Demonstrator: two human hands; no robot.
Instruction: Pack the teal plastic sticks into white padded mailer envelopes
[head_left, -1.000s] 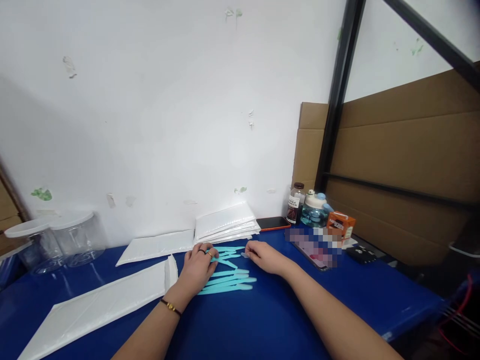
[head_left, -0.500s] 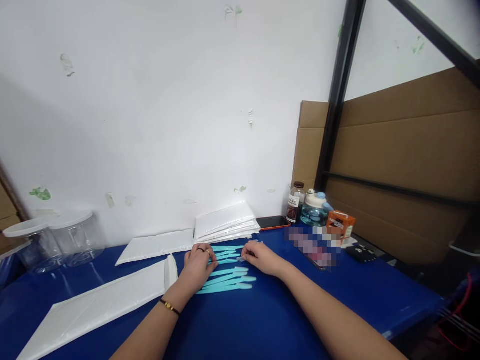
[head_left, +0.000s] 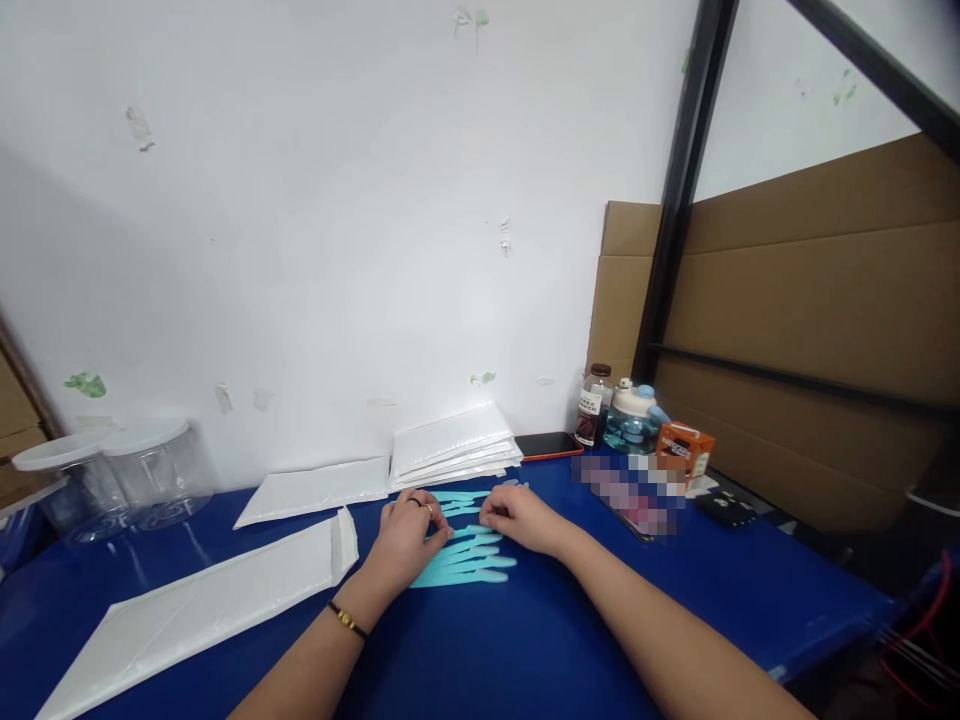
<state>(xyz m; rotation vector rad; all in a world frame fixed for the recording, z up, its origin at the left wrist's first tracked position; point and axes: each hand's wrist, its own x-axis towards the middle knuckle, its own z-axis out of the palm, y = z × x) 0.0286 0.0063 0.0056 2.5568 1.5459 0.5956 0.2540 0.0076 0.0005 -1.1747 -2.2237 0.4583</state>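
Observation:
Several thin turquoise sticks (head_left: 465, 576) with pale, flattened right ends lie roughly side by side on the blue table. My left hand (head_left: 415, 527), with rings on it, is over their left part, thumb and fingers closed on one of them. At the right ends, my right hand (head_left: 514, 514) has its thumb and fingertips pinched together at the tip of a turquoise stick. Part of the sticks is hidden beneath my left hand.
White padded envelopes (head_left: 450, 445) are stacked by the wall, with others at left (head_left: 217, 600). Clear jars (head_left: 157, 485) stand far left. A phone (head_left: 551, 446), bottle (head_left: 592, 408), blue-lidded jug (head_left: 632, 420), orange box (head_left: 682, 452) and black object (head_left: 726, 507) are at right.
My left hand has shifted slightly right. A turquoise stick between my hands has come nearer to the lower group. My right hand has stayed almost in place.

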